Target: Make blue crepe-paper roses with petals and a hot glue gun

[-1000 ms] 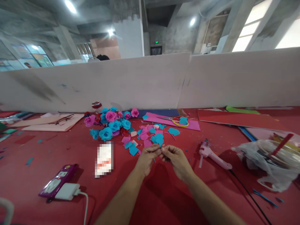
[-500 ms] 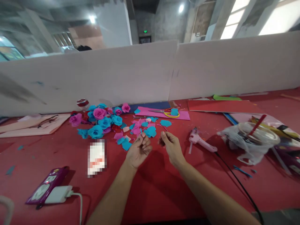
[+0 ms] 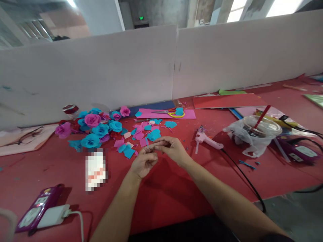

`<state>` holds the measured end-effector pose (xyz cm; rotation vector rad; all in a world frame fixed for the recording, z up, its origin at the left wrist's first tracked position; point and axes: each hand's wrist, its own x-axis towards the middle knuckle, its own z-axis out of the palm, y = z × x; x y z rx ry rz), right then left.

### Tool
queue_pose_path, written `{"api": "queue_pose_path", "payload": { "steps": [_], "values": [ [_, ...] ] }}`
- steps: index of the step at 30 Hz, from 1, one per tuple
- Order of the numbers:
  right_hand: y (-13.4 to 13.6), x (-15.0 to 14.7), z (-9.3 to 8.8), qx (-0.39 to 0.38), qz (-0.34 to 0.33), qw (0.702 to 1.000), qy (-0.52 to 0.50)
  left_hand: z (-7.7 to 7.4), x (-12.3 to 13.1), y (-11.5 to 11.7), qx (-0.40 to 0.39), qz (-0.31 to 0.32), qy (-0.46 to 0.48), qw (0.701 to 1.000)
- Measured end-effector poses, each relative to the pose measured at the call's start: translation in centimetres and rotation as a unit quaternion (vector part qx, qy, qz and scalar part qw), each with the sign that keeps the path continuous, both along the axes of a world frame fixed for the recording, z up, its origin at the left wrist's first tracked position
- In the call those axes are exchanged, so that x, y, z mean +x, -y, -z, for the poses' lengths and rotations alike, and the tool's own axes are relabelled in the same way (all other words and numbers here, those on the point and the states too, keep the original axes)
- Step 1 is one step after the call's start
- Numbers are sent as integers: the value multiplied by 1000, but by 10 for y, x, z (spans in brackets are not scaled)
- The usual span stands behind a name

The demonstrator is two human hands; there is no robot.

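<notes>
My left hand (image 3: 144,162) is closed in a pinch above the red tabletop, fingers curled. A thin blue strip (image 3: 147,141) sticks up from its fingertips. My right hand (image 3: 174,151) reaches over from the right, with its thumb and fingers pinched together at the left fingertips; whatever lies between them is hidden. Just beyond the hands are scattered blue paper petals (image 3: 153,134) and pink paper petals (image 3: 139,134). A bunch of blue and pink paper roses (image 3: 100,130) lies to the left. On the right rests a pink glue gun (image 3: 209,140) with a black cord.
Yellow-handled scissors (image 3: 176,114) lie on a pink paper sheet (image 3: 191,114). A lidded cup (image 3: 262,126) in a plastic bag stands right. A purple power strip (image 3: 41,205) with a white charger (image 3: 54,216) is front left. Behind runs a white partition (image 3: 126,70).
My right hand has moved left, bringing its fingers to those of my left hand. The camera has tilted down and turned right, so the scene sits higher and further left.
</notes>
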<state>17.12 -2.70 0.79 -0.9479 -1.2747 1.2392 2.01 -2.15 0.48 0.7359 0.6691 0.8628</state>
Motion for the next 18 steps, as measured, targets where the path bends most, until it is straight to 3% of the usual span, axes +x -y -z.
{"api": "queue_pose_path", "payload": {
  "steps": [4,10,14,18],
  "values": [
    [-4,2,2,32,97,994,48,-3,-3,1,-13,5,-10,1000],
    [2,5,-1,95,168,972,138,-6,-7,-3,14,36,-37,999],
    [-1,16,-4,61,278,954,90,-5,-12,-8,42,-14,-11,999],
    [-5,18,-2,20,293,956,21,-4,-12,-9,47,-45,6,998]
  ]
}}
